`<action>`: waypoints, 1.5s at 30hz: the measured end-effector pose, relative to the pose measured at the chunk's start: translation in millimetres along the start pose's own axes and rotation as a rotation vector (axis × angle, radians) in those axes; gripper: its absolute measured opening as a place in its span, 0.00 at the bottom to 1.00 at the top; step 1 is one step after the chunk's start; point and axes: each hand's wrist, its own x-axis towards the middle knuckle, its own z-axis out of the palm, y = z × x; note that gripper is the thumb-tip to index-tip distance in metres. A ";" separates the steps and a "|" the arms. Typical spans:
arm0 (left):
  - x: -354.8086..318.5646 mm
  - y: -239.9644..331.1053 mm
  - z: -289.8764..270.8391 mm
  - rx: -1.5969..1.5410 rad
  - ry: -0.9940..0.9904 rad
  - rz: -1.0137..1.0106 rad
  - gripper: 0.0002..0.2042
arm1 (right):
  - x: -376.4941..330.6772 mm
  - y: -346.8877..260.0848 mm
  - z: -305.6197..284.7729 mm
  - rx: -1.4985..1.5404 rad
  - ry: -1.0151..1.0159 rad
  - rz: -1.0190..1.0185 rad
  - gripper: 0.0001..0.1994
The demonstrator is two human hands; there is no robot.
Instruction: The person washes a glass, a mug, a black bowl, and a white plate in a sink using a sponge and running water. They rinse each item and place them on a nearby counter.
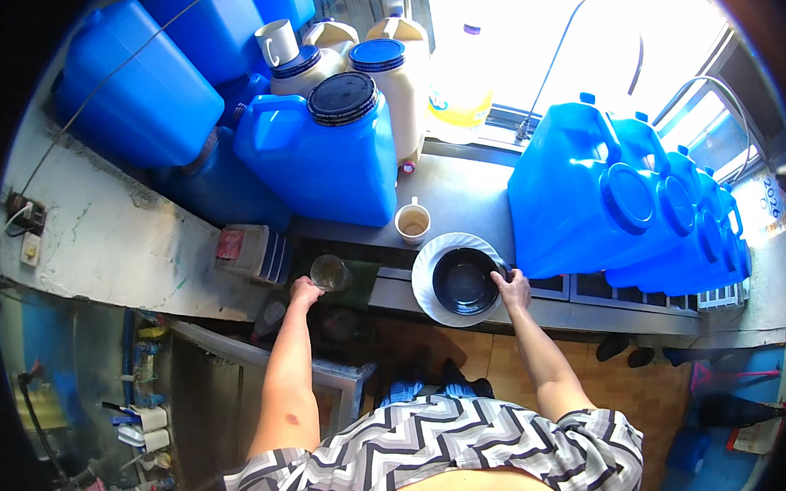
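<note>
My left hand (305, 292) is closed on the rim of a clear glass vessel (331, 271), perhaps a drinking glass or small bowl. A dark green surface lies beneath it. My right hand (512, 290) grips the right edge of a dark bowl (465, 281), which sits on a white plate with a fluted rim (428, 303). The thumb rests at the bowl's rim; the fingers underneath are partly hidden, so whether they also hold the plate I cannot tell. Just behind the plate a pale mug (412, 223) stands upright on the metal counter (461, 185).
Large blue jugs (319, 161) crowd the left back; more blue jugs (566, 185) line the right. A white mug (276, 43) sits on a lidded container. A bottle of yellow liquid (461, 102) stands by the window. At left are a ledge (147, 247) and a wall socket (29, 248).
</note>
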 end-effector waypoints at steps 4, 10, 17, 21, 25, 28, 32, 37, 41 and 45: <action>-4.9 2.7 -1.7 -0.108 -0.139 -0.030 0.07 | -27.2 -20.0 -7.9 -0.131 0.293 -0.353 0.20; -40.7 44.9 -16.0 -0.186 -0.211 -0.008 0.08 | -39.9 -35.8 10.2 -0.210 -0.058 -0.724 0.14; -72.0 91.9 -8.5 -0.082 -0.349 0.240 0.07 | -59.6 -134.7 -17.3 0.188 -0.171 -0.866 0.10; -76.4 111.0 7.6 0.208 -0.269 0.490 0.11 | -82.4 -201.5 -14.3 -0.140 -0.250 -1.121 0.11; -78.5 117.9 17.8 0.216 -0.370 0.393 0.14 | -96.1 -240.9 -3.1 -0.440 -0.397 -1.240 0.07; -82.8 115.0 19.9 0.067 -0.446 0.285 0.08 | -94.3 -254.8 -2.4 -0.492 -0.499 -1.336 0.07; -88.6 106.6 17.6 -0.170 -0.495 0.168 0.02 | -72.9 -269.8 -4.5 -0.408 -0.546 -1.414 0.07; -84.3 97.7 9.8 -0.248 -0.533 0.128 0.05 | 6.3 -295.7 9.9 -0.311 -0.155 -1.115 0.05; -81.1 93.9 7.5 -0.317 -0.604 0.041 0.06 | 53.6 -284.1 35.6 -0.550 -0.329 -0.964 0.16; -85.3 97.5 9.6 -0.375 -0.667 -0.020 0.07 | 70.1 -268.0 65.2 -0.611 -0.577 -0.981 0.28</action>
